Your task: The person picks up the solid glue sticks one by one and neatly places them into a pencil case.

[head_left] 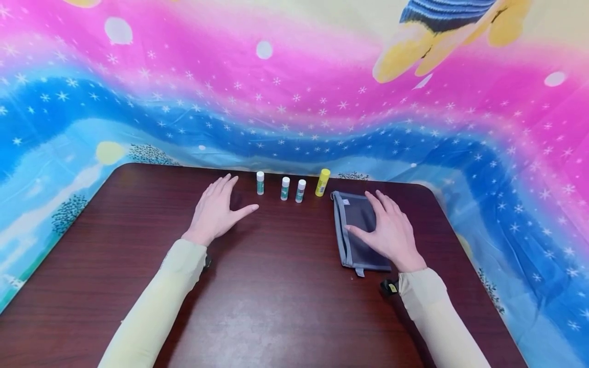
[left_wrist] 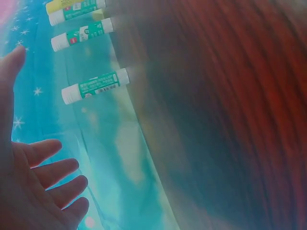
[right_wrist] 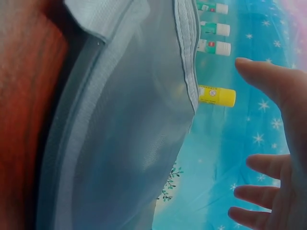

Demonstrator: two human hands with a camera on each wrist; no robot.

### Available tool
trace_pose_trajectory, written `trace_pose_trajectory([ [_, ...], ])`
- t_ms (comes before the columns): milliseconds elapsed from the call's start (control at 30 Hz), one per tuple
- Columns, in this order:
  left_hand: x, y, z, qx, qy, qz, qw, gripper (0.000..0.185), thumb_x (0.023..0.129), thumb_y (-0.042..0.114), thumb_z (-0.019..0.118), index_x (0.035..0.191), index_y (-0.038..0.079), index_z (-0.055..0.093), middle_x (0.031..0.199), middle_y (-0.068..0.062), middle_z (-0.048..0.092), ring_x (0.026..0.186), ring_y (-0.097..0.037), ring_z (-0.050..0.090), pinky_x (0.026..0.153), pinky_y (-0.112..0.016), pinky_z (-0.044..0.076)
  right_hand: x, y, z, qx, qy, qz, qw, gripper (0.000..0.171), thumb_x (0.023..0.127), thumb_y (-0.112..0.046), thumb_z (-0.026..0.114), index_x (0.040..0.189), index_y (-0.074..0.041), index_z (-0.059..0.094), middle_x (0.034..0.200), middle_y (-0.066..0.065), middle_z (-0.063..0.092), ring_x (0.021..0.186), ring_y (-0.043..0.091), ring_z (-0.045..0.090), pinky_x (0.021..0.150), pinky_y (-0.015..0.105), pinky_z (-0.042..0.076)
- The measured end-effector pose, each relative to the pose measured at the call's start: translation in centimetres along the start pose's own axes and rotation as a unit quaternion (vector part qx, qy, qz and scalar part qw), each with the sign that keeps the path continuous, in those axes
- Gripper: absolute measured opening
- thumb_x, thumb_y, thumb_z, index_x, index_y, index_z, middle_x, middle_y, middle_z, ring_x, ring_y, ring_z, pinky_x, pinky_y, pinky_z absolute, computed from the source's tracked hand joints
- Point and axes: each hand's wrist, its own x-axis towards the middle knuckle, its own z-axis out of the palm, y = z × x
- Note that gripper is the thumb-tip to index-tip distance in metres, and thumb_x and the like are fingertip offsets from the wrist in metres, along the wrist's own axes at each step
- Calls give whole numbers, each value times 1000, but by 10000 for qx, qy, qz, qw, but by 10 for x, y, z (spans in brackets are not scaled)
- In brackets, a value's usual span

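My left hand [head_left: 215, 210] is held over the left part of the table, thumb spread from straight fingers, with nothing in it. Closest to it stands a white-capped green glue stick [head_left: 260, 183], apart from the thumb. Two more such glue sticks, a middle one [head_left: 285, 189] and a right one [head_left: 300, 191], stand side by side. To their right is a taller yellow glue stick [head_left: 322, 183]. A grey mesh zipper pouch [head_left: 361, 255] lies flat at the right, its zipper side facing left. Over that pouch hovers my right hand [head_left: 392, 230], fingers extended and thumb apart, gripping nothing.
The dark reddish-brown wooden table [head_left: 276, 286] has rounded far corners. Right behind its far edge hangs a colourful printed cloth [head_left: 221, 122], which also runs along both sides. A dark wrist strap piece [head_left: 390, 287] shows under the right cuff.
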Motion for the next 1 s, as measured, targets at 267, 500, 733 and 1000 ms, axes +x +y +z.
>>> trace_pose_trajectory([
  [267,2,6,-1,-299,-42,-86,9995,103,87,72,64,159,5,32,161,-17,32,147,-37,28,119,-55,23,-8,-4,-3,130,-80,21,9999,99,82,-70,70,150,-2,48,153,21,43,138,41,40,107,61,39],
  [500,7,10,1,-462,-115,-109,9988,98,90,66,65,159,6,31,161,-17,33,147,-38,30,117,-55,26,-17,-7,-4,284,-191,153,9993,94,85,-68,69,149,-2,49,148,21,50,134,40,45,106,61,41],
  [733,16,14,3,-540,-180,-163,9982,92,92,54,70,158,4,31,159,-18,36,145,-37,32,118,-52,27,-24,-12,-8,364,-176,190,9990,86,87,-64,71,144,-2,55,141,22,56,128,41,51,100,62,45],
  [1000,28,18,6,-943,-73,-233,9952,84,95,47,70,156,2,34,155,-19,40,142,-38,36,116,-52,30,-30,-19,-10,508,-98,99,9986,75,88,-57,74,137,-2,61,135,20,60,121,39,57,96,60,49],
])
